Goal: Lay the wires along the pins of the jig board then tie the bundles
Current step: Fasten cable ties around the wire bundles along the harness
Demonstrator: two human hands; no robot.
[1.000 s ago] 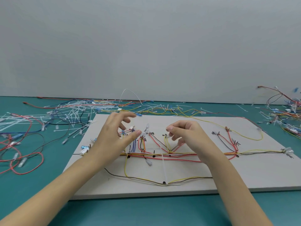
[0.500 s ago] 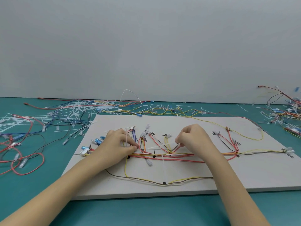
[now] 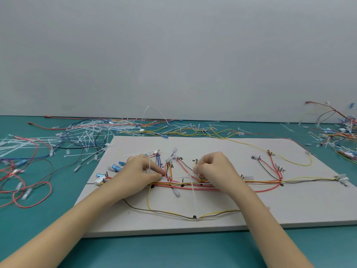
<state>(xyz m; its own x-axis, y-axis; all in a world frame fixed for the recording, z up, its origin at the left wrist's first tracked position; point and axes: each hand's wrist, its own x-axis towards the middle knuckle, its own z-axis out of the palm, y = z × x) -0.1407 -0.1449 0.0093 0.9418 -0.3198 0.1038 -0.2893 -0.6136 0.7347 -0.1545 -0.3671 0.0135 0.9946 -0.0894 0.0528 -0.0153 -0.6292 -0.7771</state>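
Head | wire bundle point(image 3: 193, 185) red-yellow (flat on board) | left hand point(image 3: 141, 171), right hand point(image 3: 214, 167) pinching it

One jig board point(image 3: 251, 209) lies on the table, and two hands work on it: the left hand point(image 3: 142, 171) and the right hand point(image 3: 216, 169). Left of the left hand's pinch, three blue connectors point(image 3: 116, 167) and one white plug point(image 3: 99, 180) are visible. The loose white cable ties point(image 3: 87, 132) are too many to count.
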